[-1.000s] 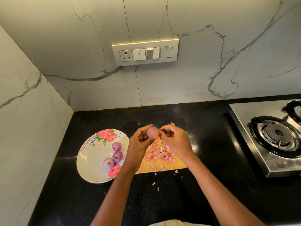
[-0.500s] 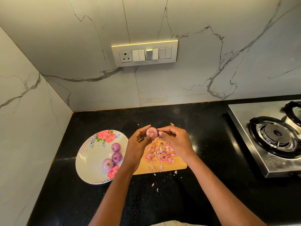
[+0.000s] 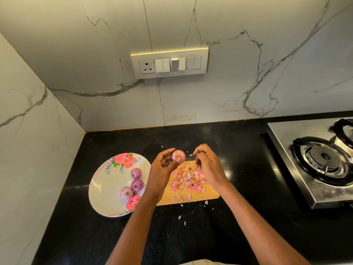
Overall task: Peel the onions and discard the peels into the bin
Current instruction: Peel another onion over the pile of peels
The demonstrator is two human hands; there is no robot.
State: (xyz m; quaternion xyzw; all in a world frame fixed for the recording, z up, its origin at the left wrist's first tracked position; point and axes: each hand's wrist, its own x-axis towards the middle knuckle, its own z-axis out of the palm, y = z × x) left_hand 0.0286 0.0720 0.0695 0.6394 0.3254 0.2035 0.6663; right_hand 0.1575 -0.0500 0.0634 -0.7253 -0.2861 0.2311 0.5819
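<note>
My left hand (image 3: 162, 165) grips a small pink onion (image 3: 179, 156) by its fingertips above the back edge of a wooden cutting board (image 3: 206, 194). To the onion's right my right hand (image 3: 209, 165) is held apart from it, fingers curled, and pinches a thin bit of peel at the fingertips. A heap of pink onion peels (image 3: 188, 178) lies on the board beneath both hands. Three peeled purple onions (image 3: 136, 173) sit on a floral plate (image 3: 107, 188) to the left. No bin is in view.
The black countertop (image 3: 238, 188) carries scattered peel bits (image 3: 182, 219) in front of the board. A steel gas stove (image 3: 322, 159) stands at the right. Marble walls close off the back and left, with a switch panel (image 3: 169, 63) on the back wall.
My right hand has drawn away from the onion to the right, taking a bit of peel. My left hand has turned the onion so that its end faces me.
</note>
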